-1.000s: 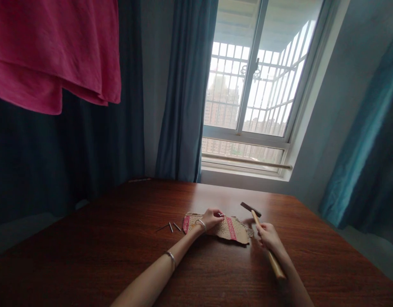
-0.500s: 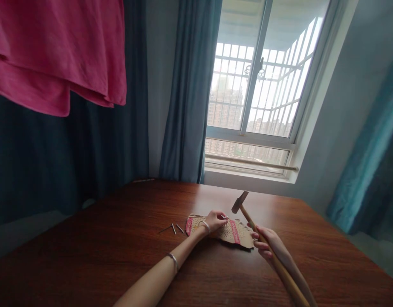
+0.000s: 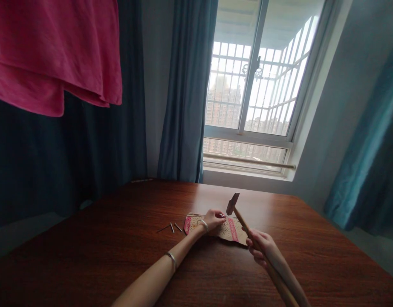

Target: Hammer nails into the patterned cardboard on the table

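My left hand (image 3: 215,220) is closed in a pinch above a flat tan piece (image 3: 225,232) with pink bands and many small dark dots, which looks like cardboard. What its fingertips hold is too small to make out. My right hand (image 3: 262,248) is wrapped around the wooden handle of a hammer (image 3: 244,224). The hammer's metal head is raised, a little above and to the right of my left fingertips, apart from them. Several thin metal nail-like pins (image 3: 172,228) lie on the table left of the tan piece.
The brown wooden table (image 3: 88,260) extends to the wall below a barred window (image 3: 247,85). A pink cloth (image 3: 56,55) hangs at upper left in front of a dark blue curtain (image 3: 183,106). Another curtain (image 3: 359,170) hangs on the right.
The hammer and my right hand have shifted left, bringing the head nearer to my left fingertips. My left hand keeps its pinch on the tan piece. The view has shifted slightly.
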`<state>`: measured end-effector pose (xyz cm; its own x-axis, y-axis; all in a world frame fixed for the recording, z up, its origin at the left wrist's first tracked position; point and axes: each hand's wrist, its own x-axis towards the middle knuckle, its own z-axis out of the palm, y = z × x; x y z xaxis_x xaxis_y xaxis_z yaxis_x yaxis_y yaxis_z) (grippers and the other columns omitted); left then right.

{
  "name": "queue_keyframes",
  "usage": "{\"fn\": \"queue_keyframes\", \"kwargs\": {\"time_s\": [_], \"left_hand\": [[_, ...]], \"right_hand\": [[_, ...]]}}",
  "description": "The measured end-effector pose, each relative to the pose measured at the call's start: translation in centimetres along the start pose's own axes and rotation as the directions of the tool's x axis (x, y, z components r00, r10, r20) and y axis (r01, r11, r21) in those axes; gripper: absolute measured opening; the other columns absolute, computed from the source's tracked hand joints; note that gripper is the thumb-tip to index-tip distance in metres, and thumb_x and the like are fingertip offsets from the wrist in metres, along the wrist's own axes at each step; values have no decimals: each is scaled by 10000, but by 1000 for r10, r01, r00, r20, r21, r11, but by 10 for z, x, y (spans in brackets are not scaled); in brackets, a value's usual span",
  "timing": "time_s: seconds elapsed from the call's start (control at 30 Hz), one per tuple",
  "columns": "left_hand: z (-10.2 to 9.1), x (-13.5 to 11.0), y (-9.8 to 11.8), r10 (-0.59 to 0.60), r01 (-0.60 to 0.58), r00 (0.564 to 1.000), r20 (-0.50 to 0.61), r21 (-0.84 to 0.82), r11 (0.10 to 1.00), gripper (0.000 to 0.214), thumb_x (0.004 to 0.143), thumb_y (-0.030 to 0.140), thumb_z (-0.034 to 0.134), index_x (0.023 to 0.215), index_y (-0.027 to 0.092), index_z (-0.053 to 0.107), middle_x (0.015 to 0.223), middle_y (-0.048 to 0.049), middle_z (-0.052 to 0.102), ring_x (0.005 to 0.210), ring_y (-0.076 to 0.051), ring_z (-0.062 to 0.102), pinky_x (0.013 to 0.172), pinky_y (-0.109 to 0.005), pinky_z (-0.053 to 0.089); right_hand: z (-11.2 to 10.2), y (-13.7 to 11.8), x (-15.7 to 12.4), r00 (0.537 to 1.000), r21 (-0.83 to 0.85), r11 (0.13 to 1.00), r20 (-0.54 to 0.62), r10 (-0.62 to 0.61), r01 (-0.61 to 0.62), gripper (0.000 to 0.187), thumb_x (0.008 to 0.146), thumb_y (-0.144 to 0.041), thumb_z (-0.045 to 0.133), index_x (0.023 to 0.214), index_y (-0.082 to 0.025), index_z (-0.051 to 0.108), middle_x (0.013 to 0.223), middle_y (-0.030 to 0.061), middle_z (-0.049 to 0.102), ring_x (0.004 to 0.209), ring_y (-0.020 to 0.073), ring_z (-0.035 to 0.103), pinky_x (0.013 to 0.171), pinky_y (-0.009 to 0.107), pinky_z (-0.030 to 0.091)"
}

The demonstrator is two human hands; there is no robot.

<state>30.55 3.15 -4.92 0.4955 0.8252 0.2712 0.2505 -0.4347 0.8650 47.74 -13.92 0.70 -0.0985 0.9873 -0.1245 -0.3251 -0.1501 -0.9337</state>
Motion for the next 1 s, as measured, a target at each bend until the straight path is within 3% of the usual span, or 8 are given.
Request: {"fn": "queue_keyframes", "kwargs": {"time_s": [0.8, 1.0], "left_hand": [[-1, 1, 2, 2, -4, 1000, 10, 160, 987, 229, 639, 298, 605, 720, 97, 680, 643, -23, 637, 601, -126, 533, 533, -200, 351], [-1, 0, 1, -6, 6, 1000, 6, 102, 995, 254, 639, 312, 605, 764, 105, 682, 702, -37, 664, 644, -137, 561, 562, -203, 385]], "right_hand": [[15, 6, 1, 999, -82, 996, -6, -38, 37, 305, 726, -457, 581, 746, -158, 523, 587, -45, 474, 300, 7, 317, 222, 128, 238], [13, 6, 3, 998, -37, 998, -11, -54, 54, 317, 705, -461, 600, 714, -155, 514, 586, -44, 477, 303, -2, 298, 226, 122, 229]]}}
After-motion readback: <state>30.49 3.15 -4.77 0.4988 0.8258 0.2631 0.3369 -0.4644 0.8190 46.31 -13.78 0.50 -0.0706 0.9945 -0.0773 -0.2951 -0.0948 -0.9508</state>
